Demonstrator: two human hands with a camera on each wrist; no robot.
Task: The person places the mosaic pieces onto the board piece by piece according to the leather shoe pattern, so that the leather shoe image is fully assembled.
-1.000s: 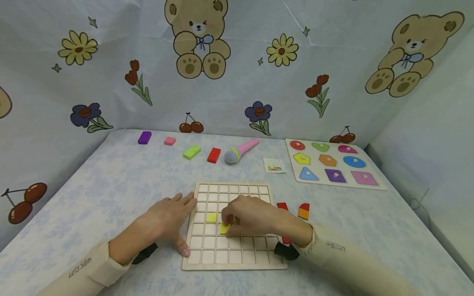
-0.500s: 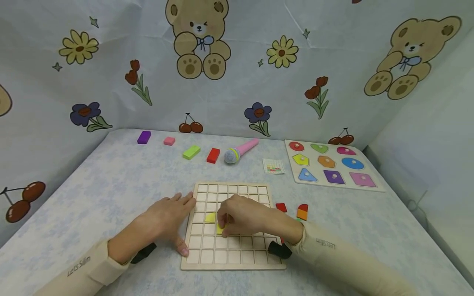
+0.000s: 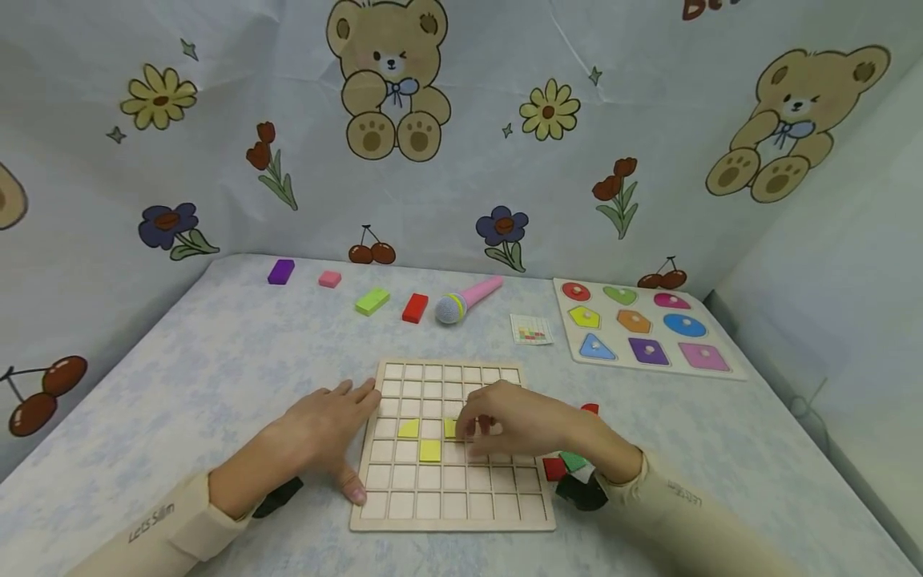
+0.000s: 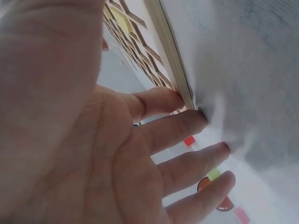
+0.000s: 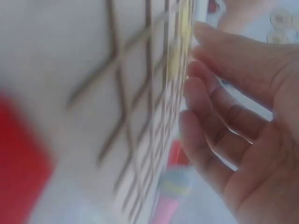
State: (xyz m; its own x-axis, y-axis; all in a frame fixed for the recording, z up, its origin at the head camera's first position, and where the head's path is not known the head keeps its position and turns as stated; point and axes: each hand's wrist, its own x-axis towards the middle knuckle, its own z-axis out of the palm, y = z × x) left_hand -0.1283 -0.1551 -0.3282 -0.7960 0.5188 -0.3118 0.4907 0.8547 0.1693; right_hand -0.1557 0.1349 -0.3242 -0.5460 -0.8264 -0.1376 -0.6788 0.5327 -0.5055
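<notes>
Yellow pieces (image 3: 430, 450) (three visible) dot one board (image 3: 454, 526), left fingers (image 3: 360, 397) spread, right fingers (image 3: 470, 411) half-bent, both empty.

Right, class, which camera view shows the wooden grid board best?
The head view: it shows the wooden grid board nearly whole, though the right hand hides part of it. The left wrist view catches one edge and a slanted part; the right wrist view, a blurred, sharply angled stretch.
</notes>
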